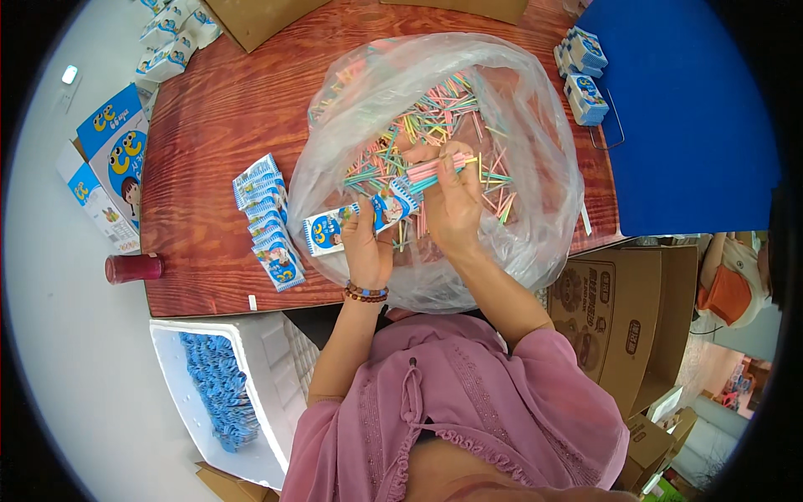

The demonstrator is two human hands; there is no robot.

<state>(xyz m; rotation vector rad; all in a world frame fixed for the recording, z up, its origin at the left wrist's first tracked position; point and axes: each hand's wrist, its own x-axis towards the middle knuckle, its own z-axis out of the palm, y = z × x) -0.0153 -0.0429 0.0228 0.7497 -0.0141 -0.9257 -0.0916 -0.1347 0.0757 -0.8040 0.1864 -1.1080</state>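
My left hand [368, 248] is closed on a blue-and-white packet [393, 206] with a cartoon print; a second printed part [328, 232] shows on the other side of the fingers, and I cannot tell if it is a separate packet. In my right hand [454, 205] is a small bundle of pink and blue thin sticks [431, 171], its near end against the packet's right end. Both hands are over a large clear plastic bag [535, 167], spread open around many loose pastel sticks [435, 113]. Left of the bag lies an overlapping row of similar packets [269, 222].
A red-lidded jar [134, 268] stands at the table's left edge, near a printed carton [117, 159]. Below, a white foam box [280, 368] holds many blue packets. More packs [584, 75] sit at the right, beside a blue surface [686, 125]. Cardboard boxes [619, 322] stand lower right.
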